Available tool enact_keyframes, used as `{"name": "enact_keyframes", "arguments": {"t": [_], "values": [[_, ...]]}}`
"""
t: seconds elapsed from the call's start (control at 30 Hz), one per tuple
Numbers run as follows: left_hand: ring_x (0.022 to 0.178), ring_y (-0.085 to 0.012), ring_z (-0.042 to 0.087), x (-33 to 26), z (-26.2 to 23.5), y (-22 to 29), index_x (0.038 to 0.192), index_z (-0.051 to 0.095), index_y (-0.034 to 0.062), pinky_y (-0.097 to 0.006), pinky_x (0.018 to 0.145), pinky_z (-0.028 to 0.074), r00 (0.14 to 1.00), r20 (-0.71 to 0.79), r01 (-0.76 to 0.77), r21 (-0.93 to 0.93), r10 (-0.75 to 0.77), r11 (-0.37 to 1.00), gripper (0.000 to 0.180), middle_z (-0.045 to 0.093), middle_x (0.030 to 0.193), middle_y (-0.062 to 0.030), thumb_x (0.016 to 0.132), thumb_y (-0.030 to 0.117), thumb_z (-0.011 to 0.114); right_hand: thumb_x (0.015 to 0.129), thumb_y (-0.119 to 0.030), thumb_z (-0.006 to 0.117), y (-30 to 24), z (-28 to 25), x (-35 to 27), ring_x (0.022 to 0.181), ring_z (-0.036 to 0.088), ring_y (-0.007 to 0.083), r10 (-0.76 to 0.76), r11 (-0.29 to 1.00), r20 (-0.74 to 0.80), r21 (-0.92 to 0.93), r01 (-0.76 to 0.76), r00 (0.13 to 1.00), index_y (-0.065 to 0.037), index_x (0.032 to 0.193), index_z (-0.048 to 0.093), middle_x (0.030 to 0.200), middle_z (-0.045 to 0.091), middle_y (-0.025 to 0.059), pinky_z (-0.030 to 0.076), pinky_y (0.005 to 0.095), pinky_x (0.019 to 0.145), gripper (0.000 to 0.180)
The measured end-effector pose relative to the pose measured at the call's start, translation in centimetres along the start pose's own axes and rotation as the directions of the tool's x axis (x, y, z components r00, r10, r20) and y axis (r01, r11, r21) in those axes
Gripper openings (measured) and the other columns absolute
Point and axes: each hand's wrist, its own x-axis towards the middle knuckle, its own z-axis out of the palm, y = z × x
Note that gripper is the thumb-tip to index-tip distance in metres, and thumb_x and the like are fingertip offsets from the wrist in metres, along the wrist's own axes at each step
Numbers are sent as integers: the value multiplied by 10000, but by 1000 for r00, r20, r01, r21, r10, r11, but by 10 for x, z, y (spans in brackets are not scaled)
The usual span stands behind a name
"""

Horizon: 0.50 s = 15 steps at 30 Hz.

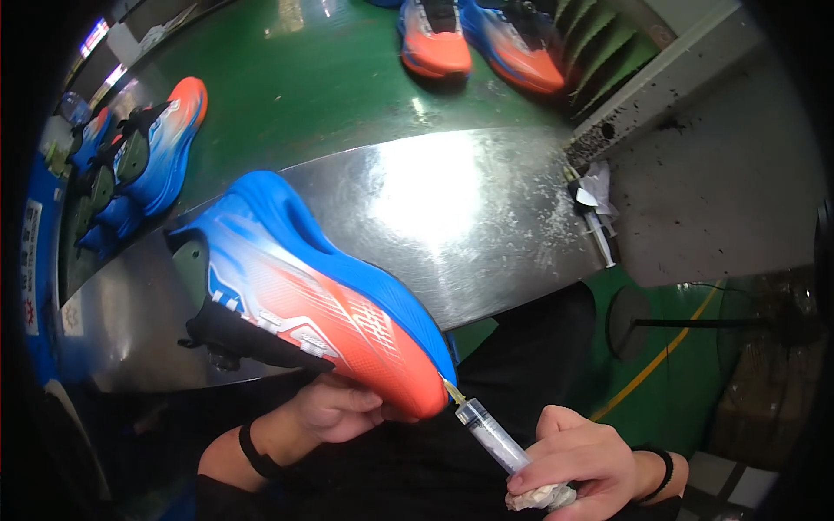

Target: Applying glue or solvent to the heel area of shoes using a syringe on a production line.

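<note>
A blue and orange running shoe (pixel 347 295) with a black collar lies tilted on its side above my lap, its sole edge turned up and its toe toward me. My left hand (pixel 339 410) is closed on the toe end from below, thumb along the upper; its other fingers are hidden under the shoe. In my right hand (pixel 584 464) is a clear syringe (pixel 492 436) with a yellowish tip, which meets the seam between sole and upper at the toe. A crumpled whitish wad (pixel 543 497) is tucked under my right fingers.
A metal ledge (pixel 521 200) runs in front of a green belt (pixel 287 95). More blue-orange shoes (pixel 434 48) stand on the belt, others (pixel 161 156) at the left. Another syringe (pixel 599 236) with white paper lies at the ledge's right end, beside a grey panel (pixel 721 191).
</note>
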Motion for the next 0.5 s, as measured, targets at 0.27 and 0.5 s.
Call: {"name": "enact_keyframes", "arguments": {"t": [0.27, 0.5], "values": [[1140, -289, 538, 29, 3, 0, 1236, 516, 71, -434, 952, 465, 998, 5, -62, 15, 62, 998, 372, 569, 1209, -125, 871, 66, 589, 761, -363, 724, 9, -5, -13, 631, 570, 188, -75, 995, -42, -74, 72, 996, 10, 969, 637, 828, 676, 55, 332, 324, 607, 436], [1136, -257, 544, 45, 1, 2, 1224, 528, 82, -409, 940, 480, 997, -11, -72, 64, 73, 995, 351, 573, 1208, -109, 878, 76, 587, 736, -347, 738, 9, 0, -8, 610, 577, 159, -127, 966, -50, -231, 113, 991, 3, 986, 625, 807, 671, 16, 321, 315, 575, 444]]}}
